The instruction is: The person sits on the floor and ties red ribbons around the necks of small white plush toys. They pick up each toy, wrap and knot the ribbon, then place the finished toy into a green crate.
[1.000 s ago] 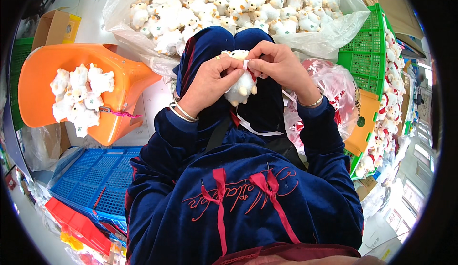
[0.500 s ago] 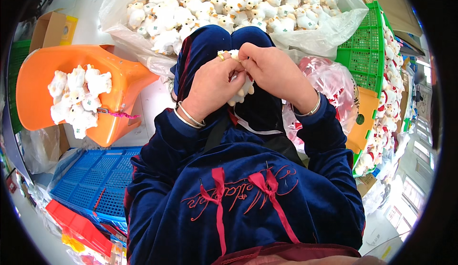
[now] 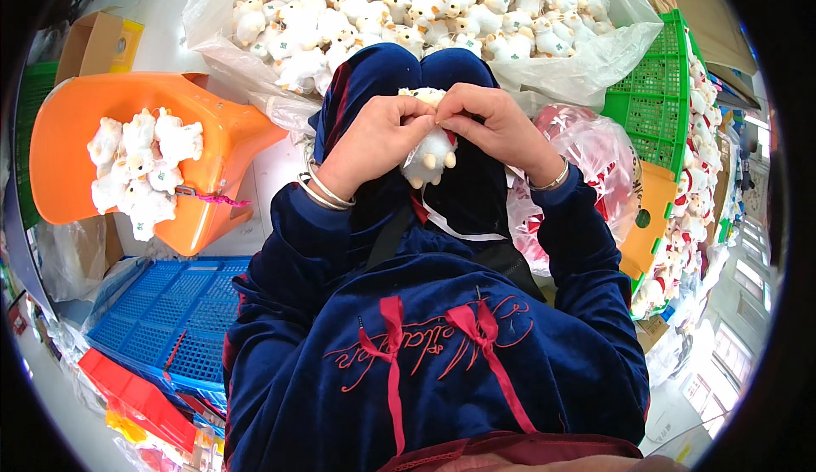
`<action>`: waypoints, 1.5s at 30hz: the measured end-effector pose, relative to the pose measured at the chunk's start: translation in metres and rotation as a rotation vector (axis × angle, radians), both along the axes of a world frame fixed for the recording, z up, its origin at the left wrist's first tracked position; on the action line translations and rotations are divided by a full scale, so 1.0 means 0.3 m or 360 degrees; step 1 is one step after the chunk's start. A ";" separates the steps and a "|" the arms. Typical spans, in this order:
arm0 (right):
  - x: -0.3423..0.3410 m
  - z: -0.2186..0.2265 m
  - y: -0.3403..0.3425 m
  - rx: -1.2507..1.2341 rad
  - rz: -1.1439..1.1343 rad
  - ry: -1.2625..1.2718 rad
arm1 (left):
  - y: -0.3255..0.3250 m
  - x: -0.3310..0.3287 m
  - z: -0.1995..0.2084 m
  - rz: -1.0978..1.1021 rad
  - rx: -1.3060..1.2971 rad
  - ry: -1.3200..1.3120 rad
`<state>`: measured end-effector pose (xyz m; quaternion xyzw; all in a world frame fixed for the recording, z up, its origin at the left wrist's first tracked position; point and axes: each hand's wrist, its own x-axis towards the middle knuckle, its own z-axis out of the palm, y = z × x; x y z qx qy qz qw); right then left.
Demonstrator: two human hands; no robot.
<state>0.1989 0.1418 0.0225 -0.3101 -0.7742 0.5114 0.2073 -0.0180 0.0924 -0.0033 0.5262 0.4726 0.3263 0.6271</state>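
A small white plush toy animal lies on my lap between my knees, feet toward me. A bit of red cloth shows at its neck. My left hand is closed in a pinch at the toy's neck from the left. From the right, my right hand pinches at the same spot, with the fingertips of both hands meeting. What exactly lies between the fingertips is hidden. The toy's head shows partly beyond the hands.
Beyond my knees a clear plastic bag holds a heap of white plush toys. Several more toys lie on an orange chair at left. Blue crates stand nearer. At right are a plastic bag of red-and-white pieces and a green crate.
Both hands have drawn slightly apart and turned, their fingertips still meeting at the toy's neck. More of the toy's body and a bit of red now show below them.
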 end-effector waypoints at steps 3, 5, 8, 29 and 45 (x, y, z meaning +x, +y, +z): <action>0.008 0.011 0.015 0.0066 0.0123 -0.0056 | 0.008 -0.005 0.005 -0.0047 -0.0055 -0.0012; 0.006 0.020 0.028 0.0046 0.0156 -0.0096 | 0.008 -0.009 0.007 -0.0060 -0.0076 0.0006; -0.001 0.035 0.030 -0.0011 0.0117 -0.0215 | 0.009 -0.008 0.004 -0.0060 -0.0074 0.0016; -0.072 0.015 -0.107 0.0601 -0.0314 -0.0508 | -0.038 0.019 -0.023 0.0218 -0.0009 -0.0029; -0.043 -0.114 -0.156 0.0843 -0.0491 0.0053 | -0.063 0.011 0.031 0.0222 -0.0146 -0.0061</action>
